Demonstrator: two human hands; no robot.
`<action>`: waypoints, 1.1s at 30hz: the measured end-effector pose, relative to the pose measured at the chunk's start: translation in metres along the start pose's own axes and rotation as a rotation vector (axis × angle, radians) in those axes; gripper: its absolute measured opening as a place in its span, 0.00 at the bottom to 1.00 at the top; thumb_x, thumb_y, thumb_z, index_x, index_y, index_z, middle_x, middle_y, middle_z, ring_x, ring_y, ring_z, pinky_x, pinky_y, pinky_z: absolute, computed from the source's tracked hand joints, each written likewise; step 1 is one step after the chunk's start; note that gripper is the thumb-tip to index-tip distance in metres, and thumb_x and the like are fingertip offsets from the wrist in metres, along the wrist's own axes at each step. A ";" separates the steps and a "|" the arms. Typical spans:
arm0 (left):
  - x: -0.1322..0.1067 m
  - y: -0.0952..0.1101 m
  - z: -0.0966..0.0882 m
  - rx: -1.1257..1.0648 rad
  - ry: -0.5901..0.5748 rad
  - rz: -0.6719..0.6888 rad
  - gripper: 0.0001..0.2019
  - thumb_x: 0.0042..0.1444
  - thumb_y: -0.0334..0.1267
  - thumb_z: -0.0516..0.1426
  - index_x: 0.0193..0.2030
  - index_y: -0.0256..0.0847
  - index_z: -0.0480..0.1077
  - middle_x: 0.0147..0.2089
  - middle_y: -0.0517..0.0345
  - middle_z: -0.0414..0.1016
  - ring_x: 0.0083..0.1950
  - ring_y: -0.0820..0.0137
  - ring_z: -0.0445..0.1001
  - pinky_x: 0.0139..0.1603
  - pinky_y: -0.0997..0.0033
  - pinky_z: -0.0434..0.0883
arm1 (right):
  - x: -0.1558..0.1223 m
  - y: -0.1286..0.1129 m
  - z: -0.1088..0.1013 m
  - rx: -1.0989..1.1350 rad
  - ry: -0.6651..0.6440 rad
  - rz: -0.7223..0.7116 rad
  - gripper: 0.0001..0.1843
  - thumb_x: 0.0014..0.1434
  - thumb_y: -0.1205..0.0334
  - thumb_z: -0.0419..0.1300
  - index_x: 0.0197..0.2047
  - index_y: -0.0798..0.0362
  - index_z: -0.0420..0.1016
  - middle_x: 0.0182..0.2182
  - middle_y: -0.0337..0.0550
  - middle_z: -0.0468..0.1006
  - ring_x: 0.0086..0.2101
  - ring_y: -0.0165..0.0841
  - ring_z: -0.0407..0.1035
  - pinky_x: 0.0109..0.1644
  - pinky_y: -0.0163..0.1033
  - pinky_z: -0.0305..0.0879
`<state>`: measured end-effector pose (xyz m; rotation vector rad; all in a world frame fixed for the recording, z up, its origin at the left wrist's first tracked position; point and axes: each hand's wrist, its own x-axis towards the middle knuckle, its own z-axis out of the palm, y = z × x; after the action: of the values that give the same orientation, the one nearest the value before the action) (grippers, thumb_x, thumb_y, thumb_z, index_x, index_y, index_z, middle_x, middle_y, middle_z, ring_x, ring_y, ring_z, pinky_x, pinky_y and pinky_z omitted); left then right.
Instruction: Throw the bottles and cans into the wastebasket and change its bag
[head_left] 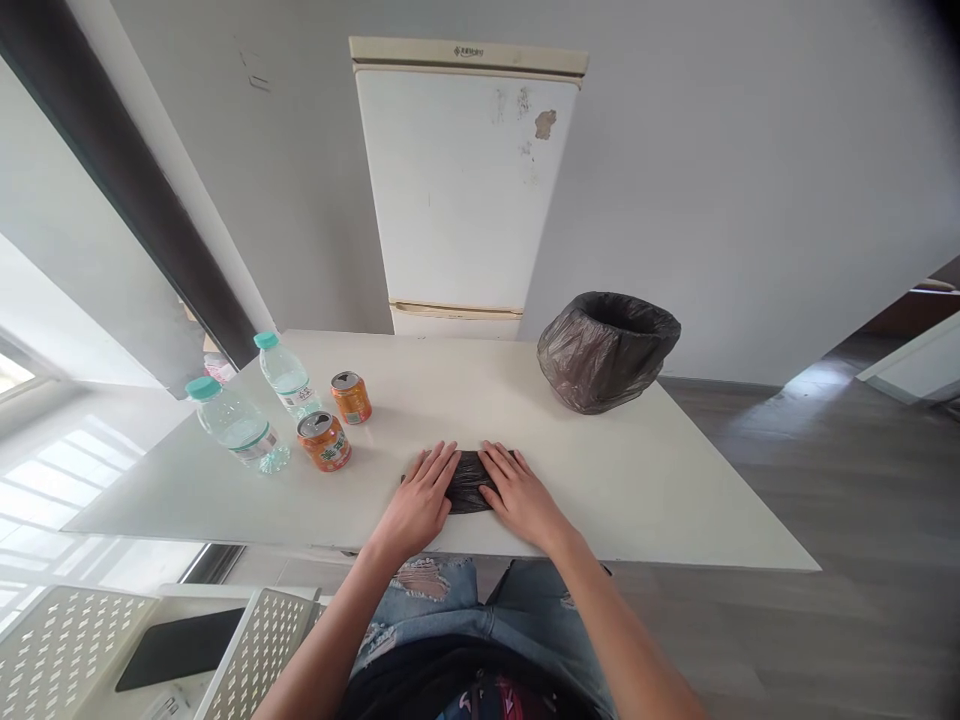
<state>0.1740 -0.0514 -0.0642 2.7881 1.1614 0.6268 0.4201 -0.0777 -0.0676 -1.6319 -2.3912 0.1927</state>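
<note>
A folded black plastic bag [469,484] lies flat near the front edge of the white table [450,385]. On its left part rests my left hand [421,500], palm down with the fingers stretched out. My right hand [517,495] presses on the bag's right part in the same way, fingers extended. Both hands cover the bag's ends, so only its middle shows. Left of my hands stand two orange drink cans [325,442] with their tops up, and beyond them two clear plastic bottles [244,430] with green caps.
A bin lined with a dark plastic bag [604,355] stands on the table's far right. Behind the table is a white fridge [465,190] against a grey wall. At lower left, a perforated white basket [71,640] sits beside a dark flat object [180,648].
</note>
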 end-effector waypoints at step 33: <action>0.000 -0.006 0.013 0.029 -0.072 -0.037 0.32 0.74 0.50 0.47 0.80 0.40 0.51 0.79 0.45 0.57 0.80 0.53 0.55 0.79 0.42 0.55 | -0.001 -0.006 -0.003 -0.058 -0.017 0.011 0.33 0.77 0.50 0.43 0.81 0.48 0.49 0.79 0.41 0.46 0.77 0.39 0.42 0.80 0.58 0.40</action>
<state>0.1752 -0.0454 -0.0771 2.7804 1.2141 0.5063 0.4162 -0.0810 -0.0634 -1.6758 -2.4222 0.1401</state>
